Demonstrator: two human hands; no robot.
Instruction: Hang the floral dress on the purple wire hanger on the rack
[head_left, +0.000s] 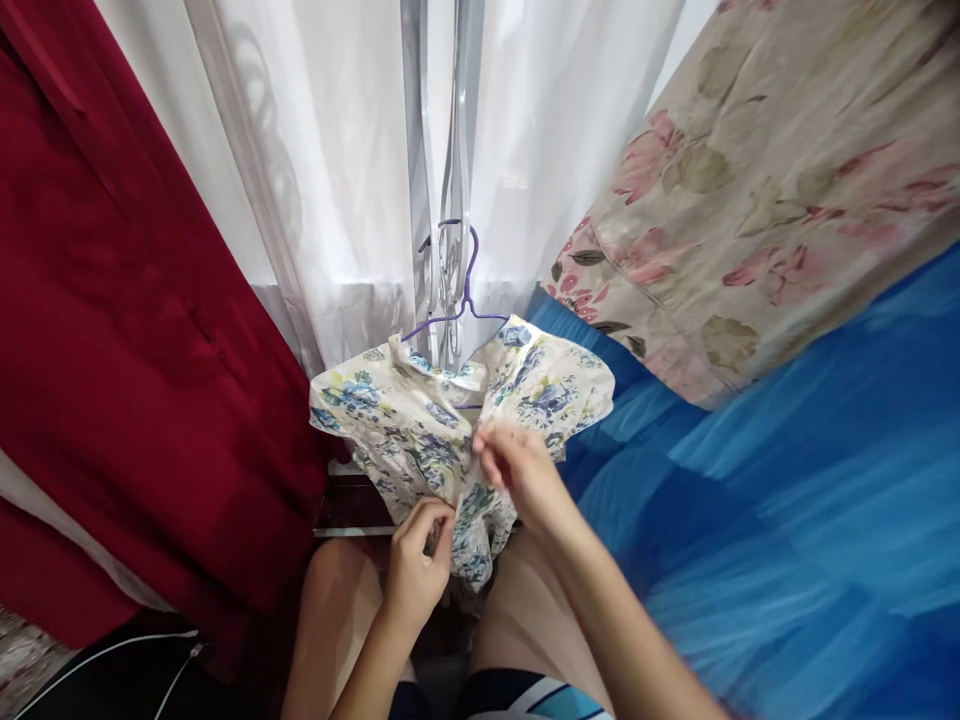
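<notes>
White curtains (337,200) hang behind, with a red drape (112,300) to the left and a blue bedsheet (787,480) and flowered quilt (750,180) to the right; between them I note a floral shirt (405,420) on a purple hanger (466,297) — front facing me. Left hand (416,575) pinches the shirt's lower front edge; right hand (517,470) has its fingers closed on the front higher up — possibly at a button, though blur hides it.

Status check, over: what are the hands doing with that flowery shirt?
Left hand pinching the shirt low at the front. Right hand pinching it higher up. Shirt sits on a purple hanger. Nothing between hands and shirt.
</notes>
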